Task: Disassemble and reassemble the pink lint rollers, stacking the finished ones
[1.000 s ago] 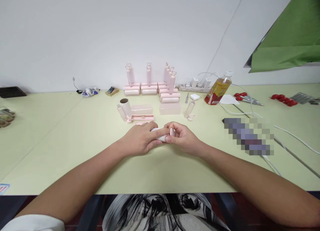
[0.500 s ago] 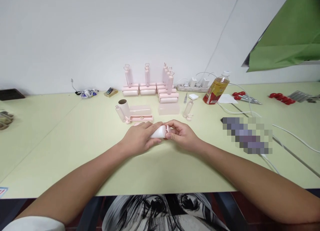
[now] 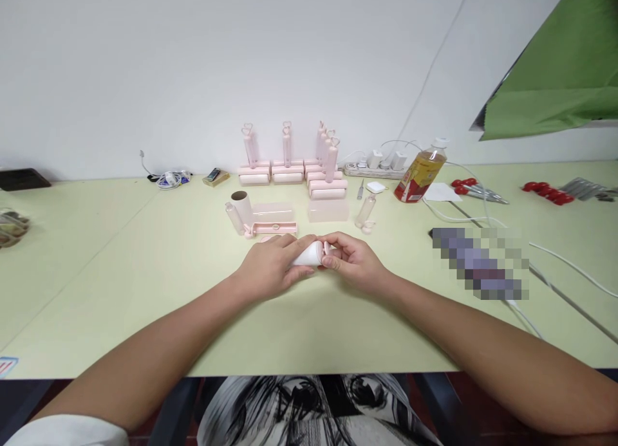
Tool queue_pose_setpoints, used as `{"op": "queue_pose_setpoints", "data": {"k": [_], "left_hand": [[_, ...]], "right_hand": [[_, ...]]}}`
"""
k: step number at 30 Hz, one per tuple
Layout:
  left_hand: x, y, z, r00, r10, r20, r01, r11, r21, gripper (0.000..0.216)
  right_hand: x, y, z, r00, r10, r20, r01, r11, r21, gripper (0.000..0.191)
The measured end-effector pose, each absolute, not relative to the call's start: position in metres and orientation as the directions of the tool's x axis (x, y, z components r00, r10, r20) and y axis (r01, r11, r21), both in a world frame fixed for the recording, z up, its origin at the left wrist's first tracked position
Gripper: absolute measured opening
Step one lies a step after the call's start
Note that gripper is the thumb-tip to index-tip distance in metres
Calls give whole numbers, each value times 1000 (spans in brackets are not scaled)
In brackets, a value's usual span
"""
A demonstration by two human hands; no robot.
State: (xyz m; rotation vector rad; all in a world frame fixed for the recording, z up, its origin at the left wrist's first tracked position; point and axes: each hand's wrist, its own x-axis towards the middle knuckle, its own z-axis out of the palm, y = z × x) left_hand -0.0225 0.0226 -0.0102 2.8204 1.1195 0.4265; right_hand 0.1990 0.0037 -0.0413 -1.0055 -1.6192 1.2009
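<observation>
My left hand (image 3: pixel 273 266) is wrapped over a white roll (image 3: pixel 308 255), which looks like a lint roller's sticky roll, low over the table. At the roll's right end, my right hand (image 3: pixel 355 260) pinches a small pale pink piece (image 3: pixel 327 248); my fingers hide most of it. Just beyond my hands lie an open pink case (image 3: pixel 275 228) and a clear pinkish cover (image 3: pixel 273 212). A bare cardboard tube (image 3: pixel 241 206) stands upright, with a clear tubular handle (image 3: pixel 234 219) leaning beside it. Another such handle (image 3: pixel 365 212) stands tilted beyond my right hand.
Several pink lint rollers (image 3: pixel 327 187) with upright heart-topped handles stand along the wall. Another clear cover (image 3: pixel 328 210) lies before them. To the right are a drink bottle (image 3: pixel 421 172), a power strip (image 3: pixel 374 171), white cables and red-handled tools (image 3: pixel 476 190). A cable bundle (image 3: pixel 168 179) sits at left.
The whole view has shifted slightly. My hands keep the same grip on the white roll and the pink piece, with no clear movement of other things.
</observation>
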Motion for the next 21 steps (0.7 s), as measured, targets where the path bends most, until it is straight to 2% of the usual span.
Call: {"op": "queue_pose_setpoints", "data": {"k": [21], "left_hand": [[-21,22,-10,676,698,236,671,-715,195,59]], "right_hand": [[198,1,-38,-328,931,162,40,186,-982,41]]}}
